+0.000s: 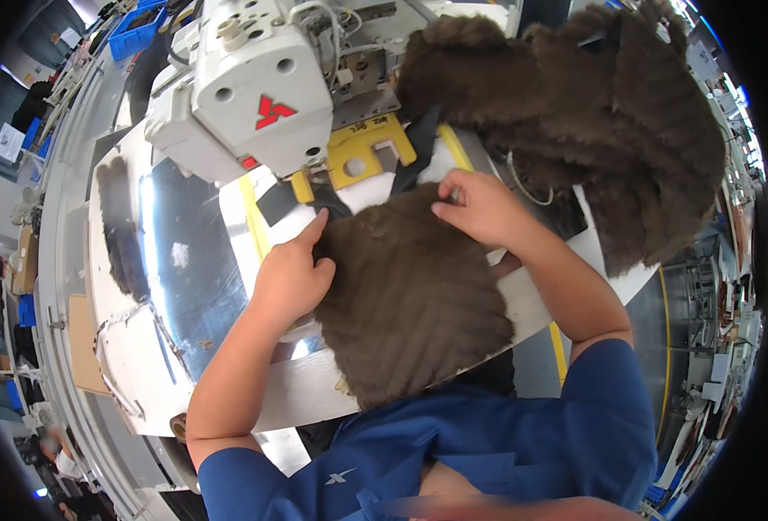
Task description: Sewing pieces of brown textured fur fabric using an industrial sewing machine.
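Because the head of the sewing machine [258, 91] blocks the view, the stitching point cannot be seen. The left hand [287, 276], at the machine's near left, has its index finger extended and thumb spread; its curled fingers are hidden, so whether they grip cannot be told. The right hand [485, 208], at the machine's near right, has thumb and index finger close together; whether they pinch the edge cannot be determined. The brown fur piece [414, 295] lies on the white table [306, 382], directly in front of the machine, between the hands. It is roughly square, with dense pile, faint slanting ridges and an irregular edge. Black strips [280, 205] lie near its far edge, beside the yellow plate [355, 161] at the machine. Markings: a red three-part emblem [273, 111] on the machine head, dark characters along the yellow plate, and a small white logo [339, 477] on the blue shirt [505, 434].
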Demonstrator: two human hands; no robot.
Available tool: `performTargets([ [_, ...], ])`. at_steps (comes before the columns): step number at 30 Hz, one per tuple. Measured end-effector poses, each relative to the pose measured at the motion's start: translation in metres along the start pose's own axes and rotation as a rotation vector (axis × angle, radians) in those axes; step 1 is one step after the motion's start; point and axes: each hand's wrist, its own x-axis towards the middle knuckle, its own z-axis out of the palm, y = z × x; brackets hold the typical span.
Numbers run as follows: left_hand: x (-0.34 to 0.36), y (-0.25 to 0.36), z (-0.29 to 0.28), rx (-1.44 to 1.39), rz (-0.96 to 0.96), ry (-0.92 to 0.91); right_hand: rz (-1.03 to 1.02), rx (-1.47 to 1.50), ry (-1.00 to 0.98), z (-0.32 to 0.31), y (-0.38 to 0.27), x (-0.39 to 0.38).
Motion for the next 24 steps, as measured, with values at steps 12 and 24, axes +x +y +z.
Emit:
performTargets([
  [12,0.001,0.006,0.004,0.167,0.074,0.045,-0.209,-0.177,0.293,-0.030,0.015,0.158],
  [24,-0.001,0.003,0.005,0.187,0.102,0.033,-0.255,-0.239,0.345,-0.047,-0.002,0.169],
])
